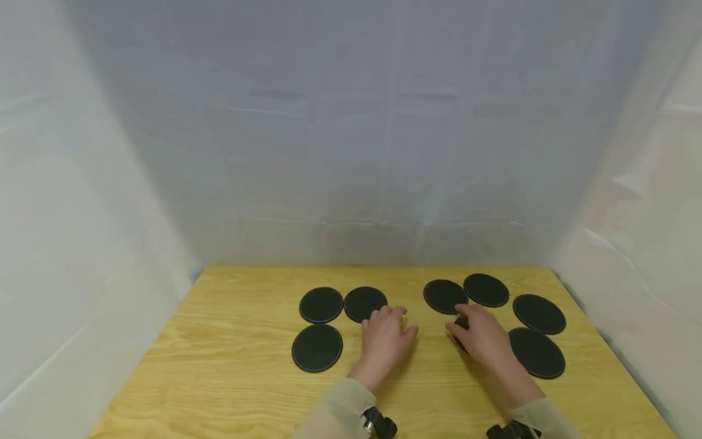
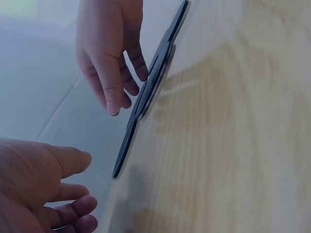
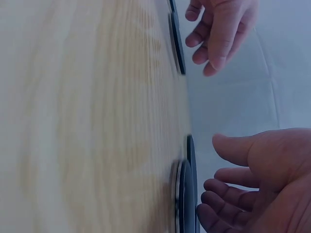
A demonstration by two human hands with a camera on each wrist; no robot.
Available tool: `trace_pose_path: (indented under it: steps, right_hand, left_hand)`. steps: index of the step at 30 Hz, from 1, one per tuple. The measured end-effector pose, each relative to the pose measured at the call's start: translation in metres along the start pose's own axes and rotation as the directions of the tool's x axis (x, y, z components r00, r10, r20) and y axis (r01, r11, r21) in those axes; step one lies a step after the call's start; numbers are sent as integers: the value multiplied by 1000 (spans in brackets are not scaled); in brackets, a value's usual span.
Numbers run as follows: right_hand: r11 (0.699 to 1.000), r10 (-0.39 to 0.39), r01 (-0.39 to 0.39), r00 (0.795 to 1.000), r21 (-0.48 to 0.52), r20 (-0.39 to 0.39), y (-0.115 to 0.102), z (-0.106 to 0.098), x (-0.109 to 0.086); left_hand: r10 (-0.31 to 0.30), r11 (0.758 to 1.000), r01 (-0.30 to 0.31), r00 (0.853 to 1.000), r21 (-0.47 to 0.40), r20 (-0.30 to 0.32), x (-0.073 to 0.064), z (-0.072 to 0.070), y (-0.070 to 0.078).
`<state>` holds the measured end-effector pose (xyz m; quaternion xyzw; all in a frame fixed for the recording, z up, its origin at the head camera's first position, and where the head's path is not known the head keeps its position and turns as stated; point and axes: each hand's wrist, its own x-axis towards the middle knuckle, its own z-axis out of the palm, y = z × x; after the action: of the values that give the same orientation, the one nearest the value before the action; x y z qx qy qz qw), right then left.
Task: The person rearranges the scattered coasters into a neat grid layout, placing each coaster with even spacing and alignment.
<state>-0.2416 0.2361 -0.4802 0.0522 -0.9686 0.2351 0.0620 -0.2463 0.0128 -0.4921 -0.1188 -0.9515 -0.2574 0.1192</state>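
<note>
Round black coasters with a stitched rim lie on the table. In the head view my left hand (image 1: 386,338) hovers beside a coaster (image 1: 363,302), its fingertips over that coaster's near right edge. My right hand (image 1: 482,335) is above another coaster (image 1: 462,321), which it mostly hides. Seen from the right wrist, the right hand (image 3: 262,179) has loosely bent fingers close to a flat-lying coaster (image 3: 186,199), holding nothing. The left hand (image 2: 43,189) is loosely bent in the left wrist view, with nothing in its fingers.
Two more coasters, one at the back left (image 1: 321,305) and one in front of it (image 1: 317,348), lie left of the left hand. Several others, such as the far one (image 1: 486,289) and the near one (image 1: 537,353), surround the right hand. Pale sheeting (image 1: 351,152) encloses the wooden table (image 1: 219,353).
</note>
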Motion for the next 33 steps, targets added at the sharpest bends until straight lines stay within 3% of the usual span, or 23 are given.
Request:
trace_pose_path:
  steps: [12,19,26,33]
  right_hand:
    - [995,91,-89,994,-38,52,32,-19,-18]
    - [994,106,-105,993,-23,59,40,-24,-25]
    - [994,108,-106,992,-36,60,44,-25,-30]
    - [992,120,-118,991,-35,63,51,-21,-33]
  left_hand:
    - [42,999,-42,997,-8,58,-5,17,29]
    - [53,999,-54,992,-1,111,-10,29,41]
    - [73,996,-77,994,47,84,-12,38,49]
    - [48,996,-54,996,75,81,-14,49,54]
